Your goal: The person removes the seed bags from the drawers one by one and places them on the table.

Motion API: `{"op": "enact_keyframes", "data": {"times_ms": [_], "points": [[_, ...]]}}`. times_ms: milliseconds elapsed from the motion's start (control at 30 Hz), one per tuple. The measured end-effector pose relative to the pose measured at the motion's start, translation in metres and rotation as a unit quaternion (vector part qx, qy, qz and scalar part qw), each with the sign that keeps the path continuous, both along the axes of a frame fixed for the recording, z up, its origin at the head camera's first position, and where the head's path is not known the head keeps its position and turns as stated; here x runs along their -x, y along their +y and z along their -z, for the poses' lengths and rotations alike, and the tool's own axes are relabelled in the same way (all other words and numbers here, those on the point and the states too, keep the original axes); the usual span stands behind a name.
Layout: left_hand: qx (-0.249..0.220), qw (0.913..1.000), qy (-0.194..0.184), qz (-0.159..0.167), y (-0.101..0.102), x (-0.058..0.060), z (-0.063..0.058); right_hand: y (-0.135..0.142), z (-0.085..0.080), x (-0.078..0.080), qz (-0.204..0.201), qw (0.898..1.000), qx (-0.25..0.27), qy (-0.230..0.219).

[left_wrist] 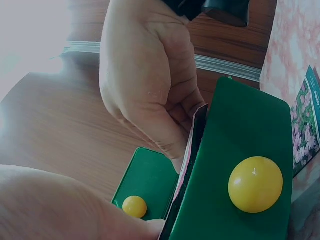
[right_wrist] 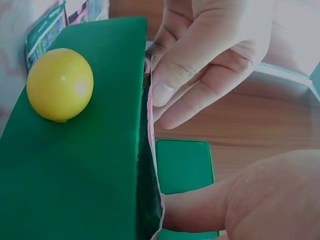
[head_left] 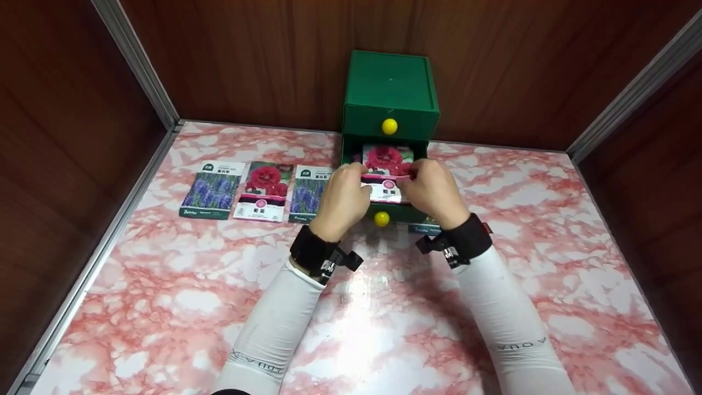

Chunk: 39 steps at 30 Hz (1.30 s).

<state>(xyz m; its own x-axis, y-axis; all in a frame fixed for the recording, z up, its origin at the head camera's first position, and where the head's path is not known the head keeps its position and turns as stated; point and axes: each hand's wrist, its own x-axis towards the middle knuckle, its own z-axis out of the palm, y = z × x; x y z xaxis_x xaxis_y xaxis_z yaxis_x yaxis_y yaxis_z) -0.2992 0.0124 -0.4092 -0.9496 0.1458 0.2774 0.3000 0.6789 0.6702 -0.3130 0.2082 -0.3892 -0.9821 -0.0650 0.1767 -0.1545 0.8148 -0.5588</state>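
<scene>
A seed packet (head_left: 385,160) with red flowers lies over the pulled-out lower drawer (head_left: 403,213) of a small green chest (head_left: 391,82). My left hand (head_left: 345,200) pinches its left edge, and my right hand (head_left: 436,192) pinches the right one. In the left wrist view the packet's thin edge (left_wrist: 186,162) runs close along the top of the drawer front (left_wrist: 235,130). The right wrist view also shows the packet's rim (right_wrist: 151,125) between fingers and drawer. Most of the drawer's inside is hidden beneath the packet.
Left of the chest lie a lavender packet (head_left: 213,191), a red-flower packet (head_left: 262,192) and another lavender packet (head_left: 307,195), partly behind my left hand. A further packet (head_left: 425,229) shows under my right wrist. Yellow knobs (head_left: 389,127) front the drawers. Wooden panels (head_left: 263,66) enclose the marbled table (head_left: 181,296).
</scene>
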Motion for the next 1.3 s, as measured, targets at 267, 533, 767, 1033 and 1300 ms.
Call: {"op": "enact_keyframes", "data": {"times_ms": [267, 533, 767, 1033, 1300], "points": [[-0.020, 0.9998, 0.006, 0.007, -0.003, -0.004, -0.002, 0.005, 0.002, -0.006, 0.011, 0.999, 0.034, -0.005], [-0.036, 0.9993, 0.009, 0.008, -0.002, -0.008, -0.003, 0.013, 0.004, -0.014, 0.003, 0.999, 0.044, 0.010], [-0.041, 0.9991, -0.007, 0.006, 0.000, -0.013, -0.004, 0.019, 0.005, -0.023, 0.020, 0.997, 0.072, -0.008], [-0.062, 0.9978, -0.016, 0.019, 0.004, -0.016, -0.004, 0.025, 0.006, -0.028, 0.026, 0.996, 0.089, -0.009], [-0.058, 0.9976, -0.027, 0.027, 0.007, -0.018, -0.005, 0.032, 0.006, -0.030, 0.026, 0.995, 0.095, -0.005]]}}
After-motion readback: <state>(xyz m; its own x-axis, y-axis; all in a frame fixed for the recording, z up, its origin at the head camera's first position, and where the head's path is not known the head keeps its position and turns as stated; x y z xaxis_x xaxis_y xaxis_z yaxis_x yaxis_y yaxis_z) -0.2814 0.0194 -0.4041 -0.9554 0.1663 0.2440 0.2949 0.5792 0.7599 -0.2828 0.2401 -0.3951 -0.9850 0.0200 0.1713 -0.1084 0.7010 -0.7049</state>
